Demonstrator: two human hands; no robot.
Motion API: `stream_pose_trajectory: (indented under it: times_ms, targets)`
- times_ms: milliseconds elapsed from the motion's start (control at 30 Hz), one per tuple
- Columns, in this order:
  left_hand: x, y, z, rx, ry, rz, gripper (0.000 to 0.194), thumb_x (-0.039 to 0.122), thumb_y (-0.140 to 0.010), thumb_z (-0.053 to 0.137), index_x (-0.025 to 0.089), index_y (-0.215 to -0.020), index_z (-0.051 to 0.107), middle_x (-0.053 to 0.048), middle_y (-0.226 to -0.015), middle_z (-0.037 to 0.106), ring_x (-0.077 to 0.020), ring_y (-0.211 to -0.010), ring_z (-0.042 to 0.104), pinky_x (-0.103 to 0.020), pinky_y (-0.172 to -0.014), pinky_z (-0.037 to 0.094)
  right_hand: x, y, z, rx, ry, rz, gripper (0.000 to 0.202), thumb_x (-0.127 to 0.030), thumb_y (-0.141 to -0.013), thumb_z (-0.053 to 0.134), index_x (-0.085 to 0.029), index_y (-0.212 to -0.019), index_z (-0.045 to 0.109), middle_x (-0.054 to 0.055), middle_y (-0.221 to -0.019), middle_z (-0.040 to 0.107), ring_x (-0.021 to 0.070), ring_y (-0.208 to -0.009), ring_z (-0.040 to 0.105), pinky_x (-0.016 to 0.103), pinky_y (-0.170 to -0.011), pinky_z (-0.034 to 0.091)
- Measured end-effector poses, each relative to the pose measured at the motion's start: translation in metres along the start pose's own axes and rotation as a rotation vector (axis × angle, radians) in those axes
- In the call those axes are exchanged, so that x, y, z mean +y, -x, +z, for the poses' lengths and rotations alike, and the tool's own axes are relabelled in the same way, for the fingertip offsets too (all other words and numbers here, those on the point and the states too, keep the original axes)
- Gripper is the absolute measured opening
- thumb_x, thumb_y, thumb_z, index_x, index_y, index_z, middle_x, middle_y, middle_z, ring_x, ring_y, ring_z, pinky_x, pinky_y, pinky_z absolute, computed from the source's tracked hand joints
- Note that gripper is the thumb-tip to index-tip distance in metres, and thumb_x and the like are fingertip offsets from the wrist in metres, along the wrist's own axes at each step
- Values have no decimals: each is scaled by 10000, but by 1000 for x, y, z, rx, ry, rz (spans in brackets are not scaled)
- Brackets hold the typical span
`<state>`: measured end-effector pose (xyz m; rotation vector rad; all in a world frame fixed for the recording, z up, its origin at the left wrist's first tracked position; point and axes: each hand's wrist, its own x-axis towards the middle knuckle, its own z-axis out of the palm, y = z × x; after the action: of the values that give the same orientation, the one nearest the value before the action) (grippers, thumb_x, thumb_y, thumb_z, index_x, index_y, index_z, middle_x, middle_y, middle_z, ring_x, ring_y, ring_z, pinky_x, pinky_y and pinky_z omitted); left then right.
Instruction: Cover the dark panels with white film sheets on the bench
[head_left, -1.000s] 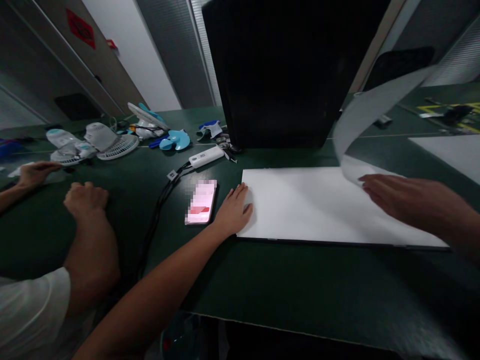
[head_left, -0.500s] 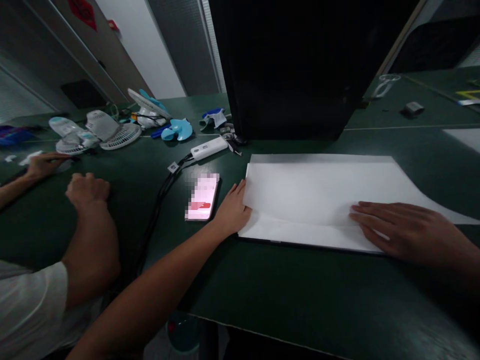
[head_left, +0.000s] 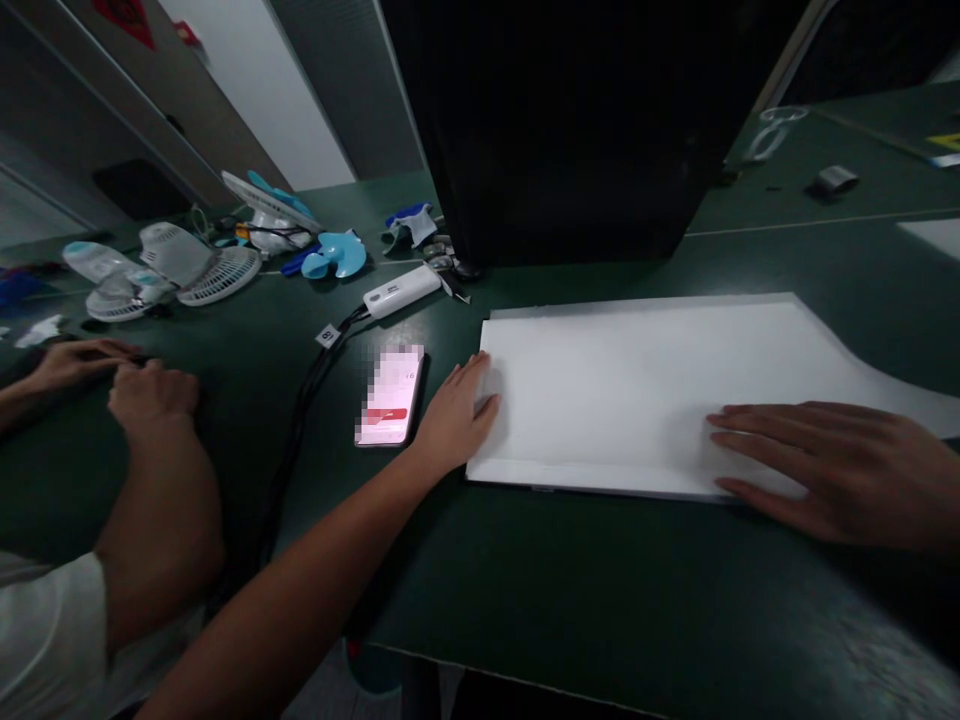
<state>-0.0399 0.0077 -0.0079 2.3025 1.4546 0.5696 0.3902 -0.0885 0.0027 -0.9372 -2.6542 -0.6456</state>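
White sheets of paper (head_left: 615, 385) lie stacked in front of me, with a thin dark edge showing beneath their near side. At the stack's left edge rests my left hand (head_left: 454, 418), fingers stretched out and thumb on the paper. My right hand (head_left: 836, 465) lies flat over the right part of the top sheet, its fingers extended and holding nothing. Beyond that hand, a sheet sweeps out to the right in a curve. A phone (head_left: 391, 395) with a lit pink screen is just left of my left hand.
A large black panel (head_left: 570, 140) stands behind the paper. A white device (head_left: 403, 291) with black cables (head_left: 300, 400) lies left of it. White fan parts (head_left: 221, 275) and a blue fan blade (head_left: 335, 256) are farther back. Another person's hands (head_left: 154, 395) work at the left.
The top sheet's raised near-left edge now lies flatter and nearer the stack's near edge. My left thumb has spread onto the paper. The view has shifted slightly.
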Motion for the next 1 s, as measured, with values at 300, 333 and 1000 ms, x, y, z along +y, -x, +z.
stream_pose_trajectory:
  times_ms: [300,333,1000]
  targets:
    - [-1,1,1,-33,-52,57,608,143,-927,449,88,-1532,434,-177,-1648,408,-272,-1559,360,-519,-1317,253,-9,-9,-11,22,-68,-50,434,-464,-899,706,-216,-1256,715,43,-1289,679,181,-1094,659,371,-952,535]
    - [-1,1,1,-35,-53,59,619,128,-911,447,89,-1528,442,-173,-1647,412,-271,-1561,356,-519,-1316,255,-9,-10,-11,3,-74,-51,505,-492,-909,686,-212,-1329,679,54,-1369,638,198,-1171,638,383,-978,534]
    - [1,0,1,-105,-131,78,590,313,-1024,421,71,-1562,398,-198,-1696,289,-300,-1593,262,-531,-1315,217,-24,-27,4,-98,-166,-11,701,-493,-985,548,-242,-1618,381,93,-1609,396,272,-1415,489,511,-1054,529]
